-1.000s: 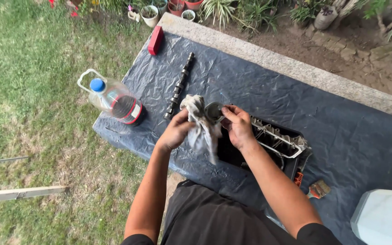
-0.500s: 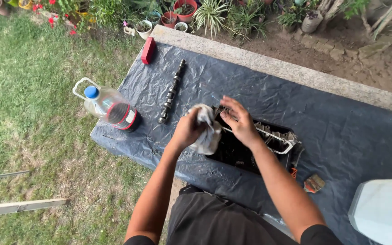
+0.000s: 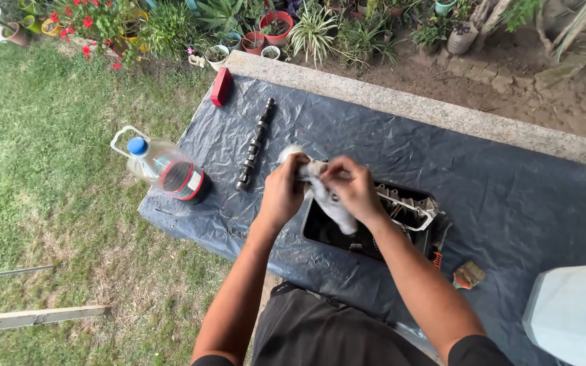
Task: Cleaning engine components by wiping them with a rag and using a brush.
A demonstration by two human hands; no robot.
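Head view: both hands (image 3: 320, 186) bunch a crumpled white rag (image 3: 327, 196).

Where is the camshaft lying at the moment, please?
In the head view the camshaft lies on the dark sheet, left of both hands, between the red block and the plastic bottle.

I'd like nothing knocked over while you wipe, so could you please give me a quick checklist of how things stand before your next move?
1. Both hands on the rag: ok, left hand and right hand each have a grip on it.
2. What the rag wraps: cannot tell, hidden.
3. Black tray flat on the plastic sheet: ok.
4. Camshaft apart from the hands: ok.
5. Plastic bottle capped: ok, blue cap on, lying at the sheet's edge.
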